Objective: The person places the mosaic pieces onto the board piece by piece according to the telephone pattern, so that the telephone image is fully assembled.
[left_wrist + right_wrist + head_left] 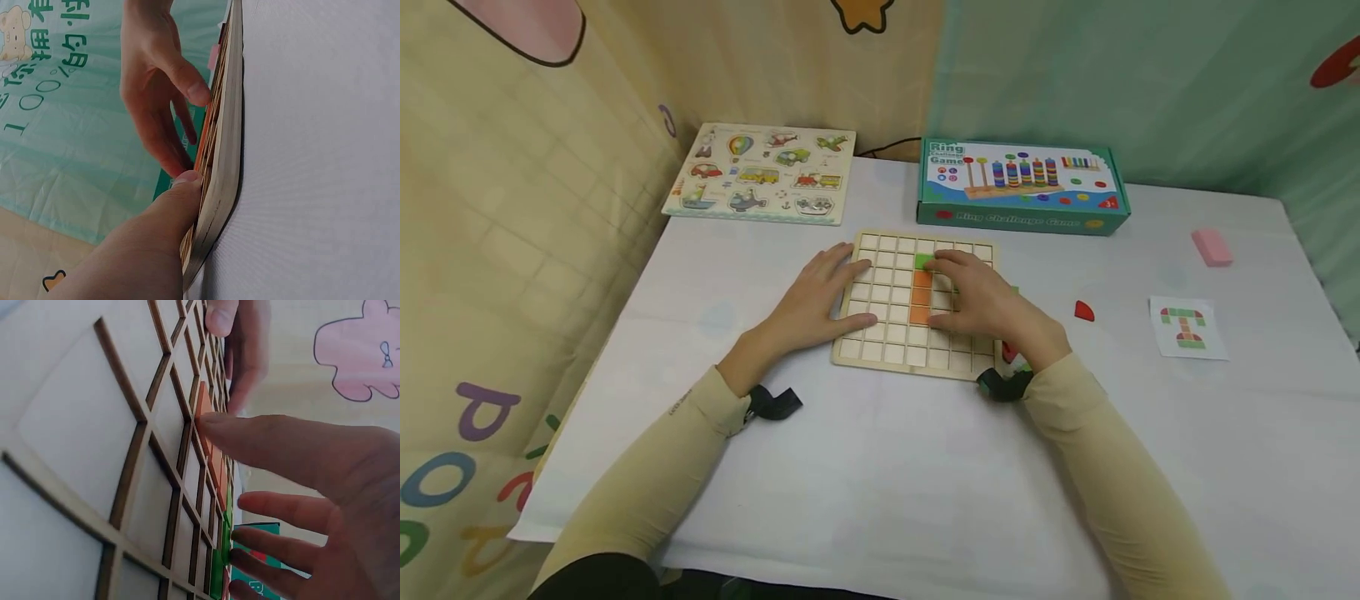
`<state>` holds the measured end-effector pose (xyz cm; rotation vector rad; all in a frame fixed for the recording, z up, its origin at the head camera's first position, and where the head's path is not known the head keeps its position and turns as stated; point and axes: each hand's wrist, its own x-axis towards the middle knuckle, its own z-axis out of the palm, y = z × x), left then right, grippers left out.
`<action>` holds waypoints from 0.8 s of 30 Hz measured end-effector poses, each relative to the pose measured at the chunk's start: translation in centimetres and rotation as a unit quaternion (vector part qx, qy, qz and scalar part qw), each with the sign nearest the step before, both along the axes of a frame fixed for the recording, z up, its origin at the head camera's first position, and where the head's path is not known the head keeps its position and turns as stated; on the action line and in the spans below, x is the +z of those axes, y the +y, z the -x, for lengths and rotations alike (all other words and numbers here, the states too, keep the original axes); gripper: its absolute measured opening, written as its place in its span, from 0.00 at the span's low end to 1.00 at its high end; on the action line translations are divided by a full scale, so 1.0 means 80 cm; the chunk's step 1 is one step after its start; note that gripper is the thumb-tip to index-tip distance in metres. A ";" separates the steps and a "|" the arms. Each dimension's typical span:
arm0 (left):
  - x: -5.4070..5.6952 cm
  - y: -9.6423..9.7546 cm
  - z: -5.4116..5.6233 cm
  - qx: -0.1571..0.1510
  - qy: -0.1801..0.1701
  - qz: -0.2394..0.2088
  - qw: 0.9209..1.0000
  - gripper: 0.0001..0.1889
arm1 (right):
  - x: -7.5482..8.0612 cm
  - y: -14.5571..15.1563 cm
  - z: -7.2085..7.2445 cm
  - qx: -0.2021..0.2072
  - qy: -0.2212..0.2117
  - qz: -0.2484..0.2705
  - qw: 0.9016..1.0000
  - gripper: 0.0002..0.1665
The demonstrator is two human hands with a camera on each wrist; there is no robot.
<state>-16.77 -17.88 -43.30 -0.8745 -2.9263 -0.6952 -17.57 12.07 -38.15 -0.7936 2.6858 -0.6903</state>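
Note:
A wooden grid board (917, 371) lies flat on the white table. Orange tiles (921, 297) run down one of its columns, with a green tile (922, 262) at the far end. My left hand (816, 296) rests spread along the board's left side, thumb over the cells. From the right, my right hand (988, 300) reaches over the board with fingers apart. In the right wrist view, its thumb touches the orange tile (205, 403) at the near end, and its other fingertips are close to green tiles (217, 572). The right hand covers part of the grid.
Red and green pieces (1009, 352) peek out beneath the right wrist. Farther right are a red quarter-round piece (1083, 311), a pattern card (1189, 329) and a pink block (1212, 248). At the back stand a picture puzzle (760, 171) and a green game box (1022, 219).

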 end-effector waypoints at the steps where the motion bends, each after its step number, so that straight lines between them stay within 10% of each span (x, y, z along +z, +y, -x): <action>1: -0.001 0.000 0.000 0.001 -0.001 0.000 1.000 0.46 | 0.001 0.002 -0.002 -0.005 -0.003 0.005 1.000 0.47; 12: -0.002 0.000 0.000 -0.002 0.004 0.000 1.000 0.46 | 0.019 0.094 -0.021 -0.111 -0.003 0.076 0.991 0.30; 24: 0.000 -0.001 -0.001 -0.004 -0.002 -0.003 1.000 0.46 | -0.001 0.120 -0.032 -0.104 -0.049 0.025 0.993 0.15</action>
